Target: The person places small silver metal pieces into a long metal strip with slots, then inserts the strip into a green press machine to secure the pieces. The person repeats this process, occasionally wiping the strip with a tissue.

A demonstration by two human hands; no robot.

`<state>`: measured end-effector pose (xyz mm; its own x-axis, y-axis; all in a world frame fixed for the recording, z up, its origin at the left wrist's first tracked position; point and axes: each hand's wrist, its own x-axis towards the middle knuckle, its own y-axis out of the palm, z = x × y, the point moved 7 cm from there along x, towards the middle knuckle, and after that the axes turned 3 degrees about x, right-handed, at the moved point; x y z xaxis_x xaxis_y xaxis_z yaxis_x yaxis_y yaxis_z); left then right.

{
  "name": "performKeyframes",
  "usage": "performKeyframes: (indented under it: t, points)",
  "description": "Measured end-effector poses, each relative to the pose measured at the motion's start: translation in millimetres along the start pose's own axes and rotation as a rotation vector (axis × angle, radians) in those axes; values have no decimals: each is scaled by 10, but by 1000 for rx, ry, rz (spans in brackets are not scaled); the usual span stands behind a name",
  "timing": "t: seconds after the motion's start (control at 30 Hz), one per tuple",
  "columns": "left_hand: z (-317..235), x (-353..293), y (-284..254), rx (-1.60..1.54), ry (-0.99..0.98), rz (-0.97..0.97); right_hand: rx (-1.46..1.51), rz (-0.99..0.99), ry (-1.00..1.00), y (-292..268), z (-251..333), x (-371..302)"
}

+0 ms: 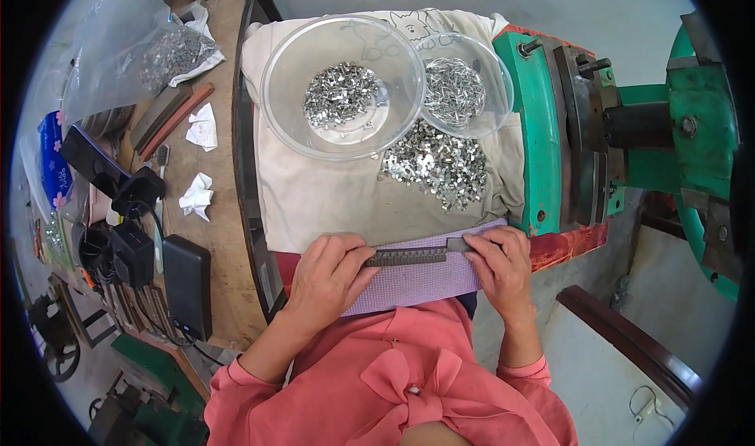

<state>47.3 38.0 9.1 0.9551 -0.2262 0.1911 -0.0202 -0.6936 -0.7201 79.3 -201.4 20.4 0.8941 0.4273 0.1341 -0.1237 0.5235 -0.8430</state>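
Observation:
A dark metal bar with a row of notches (407, 257) lies level above a purple checked cloth (417, 281) at the near edge of the work surface. My left hand (326, 271) grips its left end between thumb and fingers. At the other end my right hand (501, 267) pinches a flat, smooth grey piece (456, 245) that meets the bar; whether the two are joined I cannot tell. Just beyond the hands, a heap of small shiny metal pieces (440, 163) is spread on a beige cloth (314, 202).
A large clear tub (275, 116) holds similar metal pieces; a smaller clear bowl (503, 92) holds thin metal pins. A green machine (543, 131) stands to the right. On the wooden table (228, 273) at left lie a black power bank (187, 285), cables, crumpled paper (197, 197) and a plastic bag (118, 37).

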Motion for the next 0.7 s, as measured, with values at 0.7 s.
performKeyframes:
  t: [0.7]
  points:
    - [-32, -21, -32, -2, 63, -61, 81, -192, -143, 126, 404, 620]
